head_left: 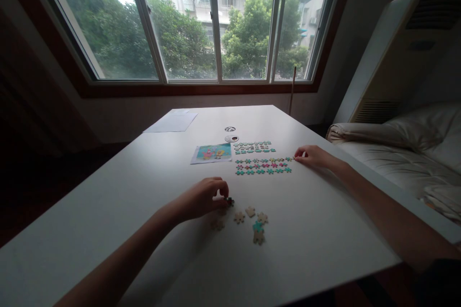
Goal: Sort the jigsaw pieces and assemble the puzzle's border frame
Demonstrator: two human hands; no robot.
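Low over the white table, my left hand pinches a dark jigsaw puzzle piece between thumb and fingertips. Close by lie several loose puzzle pieces, mostly plain tan side up, with a teal one among them. Farther right, my right hand has its thumb and fingers closed on a small puzzle piece at the right end of a row. Several rows of teal, pink and yellow pieces are laid out to its left. A colourful picture sheet lies left of these rows.
Behind the picture sheet are two round black-and-white items on the white table. Sheets of paper rest at its far left corner. A pale padded sofa stands along the right, below a wide window.
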